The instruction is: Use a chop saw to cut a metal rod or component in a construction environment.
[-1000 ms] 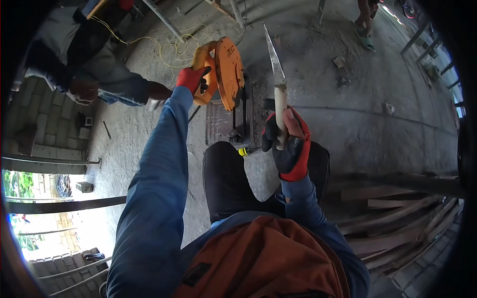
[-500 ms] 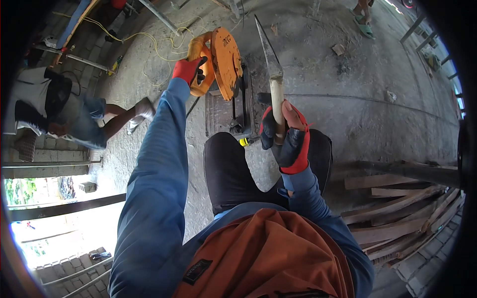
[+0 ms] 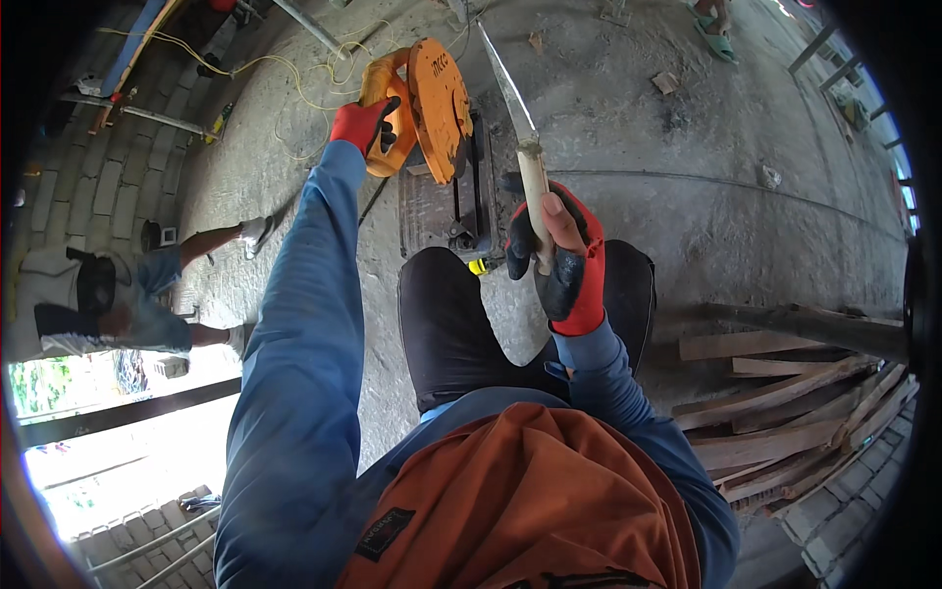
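At upper centre of frame: left hand [image 3: 363,128], fingers curled round handle [image 3: 377,80] of orange saw [image 3: 437,108]. Right of saw: knife [image 3: 531,157] in right hand [image 3: 564,250], fingers wrapped round grip, thumb along it. Long axis near vertical, tip leaning upper left.

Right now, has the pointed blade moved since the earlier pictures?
Yes. Judged against the flat metal base, the pointed blade has tilted farther left, its tip now showing nearer the orange guard.
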`<state>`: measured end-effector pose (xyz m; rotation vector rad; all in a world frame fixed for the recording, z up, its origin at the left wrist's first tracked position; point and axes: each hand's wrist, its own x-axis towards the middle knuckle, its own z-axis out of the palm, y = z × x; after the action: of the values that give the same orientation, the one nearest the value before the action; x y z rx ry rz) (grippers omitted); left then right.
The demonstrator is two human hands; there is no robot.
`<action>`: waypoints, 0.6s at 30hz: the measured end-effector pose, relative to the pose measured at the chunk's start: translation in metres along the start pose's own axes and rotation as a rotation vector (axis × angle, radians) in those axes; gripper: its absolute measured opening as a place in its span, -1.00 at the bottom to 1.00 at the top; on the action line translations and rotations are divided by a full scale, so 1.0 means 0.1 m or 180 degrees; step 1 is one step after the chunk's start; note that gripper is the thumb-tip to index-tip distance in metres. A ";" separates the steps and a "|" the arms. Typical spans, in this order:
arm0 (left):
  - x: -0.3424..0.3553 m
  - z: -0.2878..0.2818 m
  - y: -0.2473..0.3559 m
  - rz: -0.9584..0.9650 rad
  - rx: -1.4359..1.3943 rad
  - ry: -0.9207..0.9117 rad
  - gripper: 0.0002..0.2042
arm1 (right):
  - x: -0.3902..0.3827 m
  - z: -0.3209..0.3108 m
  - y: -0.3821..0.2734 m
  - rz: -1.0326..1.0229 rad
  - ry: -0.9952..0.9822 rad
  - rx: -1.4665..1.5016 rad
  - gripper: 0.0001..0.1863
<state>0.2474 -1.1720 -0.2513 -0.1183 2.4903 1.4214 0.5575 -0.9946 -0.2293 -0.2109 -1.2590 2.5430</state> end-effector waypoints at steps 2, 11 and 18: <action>0.01 0.00 0.00 -0.0027 -0.0058 -0.0033 -0.54 | 0.00 -0.04 0.04 -0.0008 0.0033 -0.0016 -0.49; 0.06 0.03 -0.05 0.0059 -0.0162 0.0041 -0.63 | 0.01 -0.07 0.10 -0.0266 0.0311 -0.0256 -0.66; 0.28 -0.03 -0.19 0.0199 0.0547 0.0676 -0.63 | -0.04 -0.09 0.07 -0.0648 0.0460 -0.0866 -0.66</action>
<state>0.2235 -1.1827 -0.2733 -0.1663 2.8000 1.2697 0.5625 -0.9934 -0.2404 -0.3019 -1.4833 2.1429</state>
